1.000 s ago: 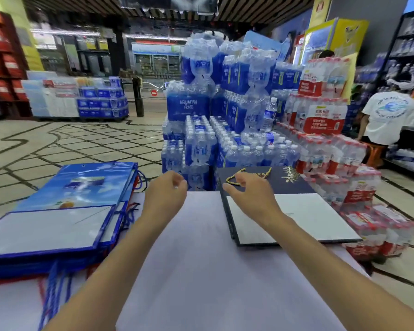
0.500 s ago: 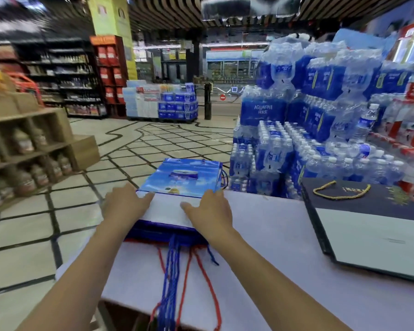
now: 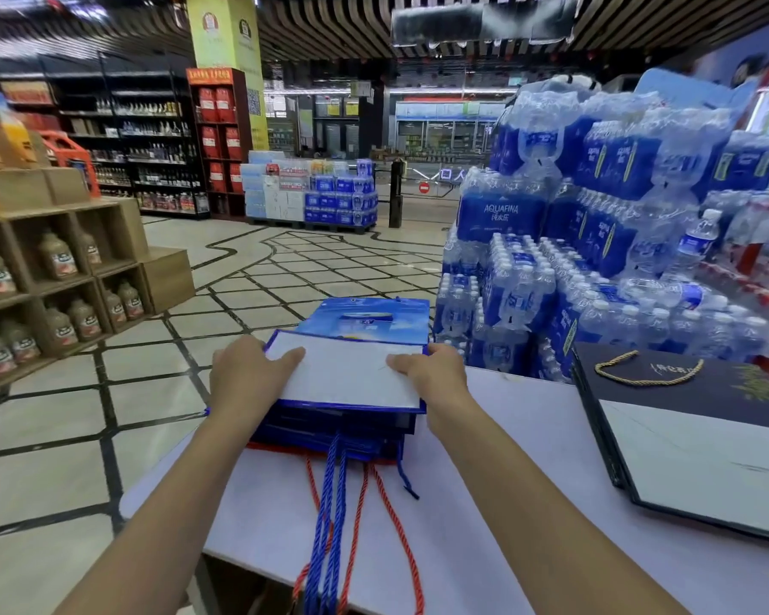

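Fingers (image 3: 280,358) of your left hand (image 3: 245,375) are clasped over the left edge of the top blue bag (image 3: 351,375), thumb lying on its white panel; your right hand (image 3: 431,375) grasps the opposite, right edge in like manner, fingertips on the same white panel. Item held: one folded blue gift bag, flat, white base panel facing up and toward you, printed blue face beyond it. Location: uppermost on a stack of blue bags (image 3: 342,430) at the far left corner of the tabletop (image 3: 485,503). Attached: blue cord handles (image 3: 327,503) trailing from the stack across the tabletop to its near edge and hanging over it, with red cord handles (image 3: 391,517) beside them doing the same. Also on the tabletop, at its right edge and well apart from the stack: one dark folded bag (image 3: 684,437), flat, with a gold cord handle (image 3: 640,370) lying on it. Beyond the far edge: shrink-wrapped packs of water bottles (image 3: 551,259), piled high. Left of the table, across tiled floor (image 3: 285,277): wooden shelf boxes (image 3: 121,241) holding jars.
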A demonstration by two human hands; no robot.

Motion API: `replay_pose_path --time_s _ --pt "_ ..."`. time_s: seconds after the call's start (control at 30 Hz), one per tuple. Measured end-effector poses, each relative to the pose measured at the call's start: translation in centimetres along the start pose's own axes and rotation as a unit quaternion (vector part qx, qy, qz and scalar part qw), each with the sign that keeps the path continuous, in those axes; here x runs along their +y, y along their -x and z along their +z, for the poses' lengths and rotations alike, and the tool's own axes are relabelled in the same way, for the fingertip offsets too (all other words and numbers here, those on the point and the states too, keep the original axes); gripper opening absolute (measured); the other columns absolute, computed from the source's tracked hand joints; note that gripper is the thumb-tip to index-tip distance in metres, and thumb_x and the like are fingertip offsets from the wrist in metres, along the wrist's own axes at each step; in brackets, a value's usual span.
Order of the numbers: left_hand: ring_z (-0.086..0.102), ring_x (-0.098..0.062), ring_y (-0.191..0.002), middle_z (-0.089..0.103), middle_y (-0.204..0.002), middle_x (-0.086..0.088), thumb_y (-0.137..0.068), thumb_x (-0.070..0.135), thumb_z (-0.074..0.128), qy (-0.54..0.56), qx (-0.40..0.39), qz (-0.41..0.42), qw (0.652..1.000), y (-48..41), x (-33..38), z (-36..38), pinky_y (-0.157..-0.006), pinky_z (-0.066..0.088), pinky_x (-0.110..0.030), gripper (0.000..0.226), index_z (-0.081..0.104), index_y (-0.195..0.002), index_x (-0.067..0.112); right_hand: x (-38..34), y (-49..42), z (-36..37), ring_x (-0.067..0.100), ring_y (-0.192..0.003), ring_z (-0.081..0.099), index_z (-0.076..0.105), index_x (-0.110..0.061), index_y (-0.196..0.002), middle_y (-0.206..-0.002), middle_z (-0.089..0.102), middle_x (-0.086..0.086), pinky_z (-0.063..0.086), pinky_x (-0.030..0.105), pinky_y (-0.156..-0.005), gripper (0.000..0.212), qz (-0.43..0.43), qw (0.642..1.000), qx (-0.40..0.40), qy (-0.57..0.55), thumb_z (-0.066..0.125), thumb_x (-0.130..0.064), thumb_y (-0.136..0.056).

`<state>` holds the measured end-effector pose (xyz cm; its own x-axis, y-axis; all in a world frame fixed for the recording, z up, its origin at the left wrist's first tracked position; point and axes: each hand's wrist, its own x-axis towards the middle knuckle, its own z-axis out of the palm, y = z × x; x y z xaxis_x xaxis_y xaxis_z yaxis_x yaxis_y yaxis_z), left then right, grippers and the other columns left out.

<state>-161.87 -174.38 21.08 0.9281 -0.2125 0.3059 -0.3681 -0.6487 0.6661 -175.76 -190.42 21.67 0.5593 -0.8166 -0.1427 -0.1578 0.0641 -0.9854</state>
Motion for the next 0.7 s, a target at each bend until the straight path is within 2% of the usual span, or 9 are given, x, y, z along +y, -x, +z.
replay_pose_path --time_s 0.07,0.17,0.33,0.4,0.47,0.5,0.57,0.6,0.7 --pt "0.054 -0.024 -0.091 0.059 -0.094 -0.001 -0.082 0.05 0.069 0.078 0.005 -0.003 0.997 0.6 1.4 -0.3 -0.073 0.041 -0.034 0.044 0.055 -0.101 0.013 -0.7 0.0 -1.2 0.027 -0.091 0.069 0.053 -0.016 -0.116 -0.106 0.066 0.008 0.059 0.047 -0.082 0.052 -0.003 0.997 -0.008 -0.077 0.083 -0.018 -0.073" --pt "0.056 -0.02 -0.087 0.061 -0.097 0.0 -0.079 0.051 0.072 0.141 -0.008 -0.001 0.99 1.0 3.3 -0.2 -0.069 0.038 -0.032 0.049 0.057 -0.105 0.012 -1.8 -0.1 -3.7 0.031 -0.096 0.069 0.052 -0.017 -0.114 -0.106 0.067 0.01 0.058 0.051 -0.084 0.041 -0.025 0.989 0.0 -0.143 0.076 -0.016 -0.081" --pt "0.059 -0.011 -0.078 0.064 -0.097 0.001 -0.075 0.04 0.08 0.271 -0.066 0.013 0.96 2.0 7.1 1.5 -0.057 0.04 -0.022 0.043 0.062 -0.102 0.012 -3.5 -0.2 -9.4 0.035 -0.093 0.069 0.059 -0.005 -0.112 -0.107 0.07 0.019 0.055 0.056 -0.088 0.037 -0.022 0.979 -0.039 -0.201 0.072 -0.02 -0.081" --pt "0.057 -0.01 -0.077 0.06 -0.094 0.004 -0.077 0.032 0.08 0.296 -0.082 0.04 0.951 2.7 8.8 2.3 -0.057 0.037 -0.017 0.034 0.061 -0.098 0.013 -4.0 0.0 -12.0 0.03 -0.084 0.068 0.059 -0.006 -0.106 -0.096 0.07 0.016 0.057 0.049 -0.086 0.024 -0.012 0.98 -0.061 -0.187 0.067 -0.017 -0.087" --pt "0.056 -0.01 -0.075 0.059 -0.091 0.005 -0.08 0.026 0.078 0.306 -0.106 0.059 0.944 3.5 10.2 3.2 -0.057 0.037 -0.014 0.026 0.062 -0.096 0.015 -4.0 0.0 -14.4 0.022 -0.07 0.065 0.054 -0.008 -0.105 -0.083 0.065 0.011 0.059 0.039 -0.071 0.017 -0.021 0.984 -0.057 -0.165 0.06 -0.008 -0.089" --pt "0.056 -0.008 -0.072 0.061 -0.09 0.005 -0.081 0.024 0.077 0.318 -0.12 0.062 0.938 3.8 10.9 3.7 -0.057 0.038 -0.014 0.024 0.063 -0.098 0.015 -3.9 0.0 -15.6 0.022 -0.07 0.064 0.053 -0.007 -0.106 -0.085 0.064 0.011 0.058 0.04 -0.069 0.018 -0.038 0.985 -0.052 -0.16 0.058 -0.004 -0.089" --pt "0.06 -0.011 -0.072 0.065 -0.093 -0.001 -0.083 0.019 0.075 0.405 -0.169 0.01 0.898 3.7 11.7 5.0 -0.06 0.045 -0.017 0.029 0.064 -0.109 0.011 -3.3 -0.2 -17.7 0.028 -0.083 0.063 0.056 -0.003 -0.116 -0.1 0.065 0.016 0.056 0.049 -0.081 0.028 -0.073 0.982 -0.035 -0.173 0.057 0.0 -0.088" --pt "0.062 -0.015 -0.073 0.065 -0.096 -0.007 -0.084 0.016 0.073 0.479 -0.202 -0.029 0.854 3.8 12.2 5.4 -0.059 0.05 -0.022 0.034 0.061 -0.114 0.007 -3.1 -0.2 -18.5 0.03 -0.087 0.062 0.057 -0.005 -0.12 -0.105 0.066 0.017 0.056 0.051 -0.081 0.032 -0.086 0.978 -0.018 -0.188 0.057 0.0 -0.088" --pt "0.068 -0.018 -0.067 0.067 -0.091 -0.011 -0.091 0.016 0.063 0.612 -0.303 -0.111 0.722 5.6 14.5 6.4 -0.057 0.057 -0.023 0.02 0.063 -0.107 0.004 -2.6 0.5 -20.1 0.024 -0.072 0.063 0.058 -0.011 -0.116 -0.095 0.066 0.012 0.056 0.034 -0.051 0.024 -0.109 0.963 0.053 -0.242 0.057 -0.003 -0.093"
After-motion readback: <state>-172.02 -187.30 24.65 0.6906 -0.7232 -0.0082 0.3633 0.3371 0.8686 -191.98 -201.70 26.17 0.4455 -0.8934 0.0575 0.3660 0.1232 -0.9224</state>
